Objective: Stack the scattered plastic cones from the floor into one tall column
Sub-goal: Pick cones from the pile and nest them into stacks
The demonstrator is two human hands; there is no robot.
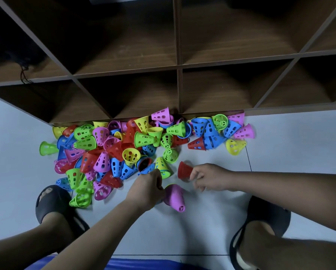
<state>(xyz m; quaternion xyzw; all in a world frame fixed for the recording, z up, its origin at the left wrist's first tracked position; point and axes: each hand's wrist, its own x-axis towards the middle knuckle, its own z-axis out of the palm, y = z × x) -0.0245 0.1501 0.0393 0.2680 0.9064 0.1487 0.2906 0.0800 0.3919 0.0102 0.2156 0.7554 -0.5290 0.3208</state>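
At six o'clock of the pile (124, 149), left hand (145, 189) is gripping pink cone (174, 197), right hand (210, 177) pinching red cone (184, 170); likely light, stiff; hold rims.

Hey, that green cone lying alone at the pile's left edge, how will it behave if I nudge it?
The green cone lies on its side, so it would probably roll, curving round its narrow end. Its thin, perforated wall suggests it is light and may skid on the smooth floor.
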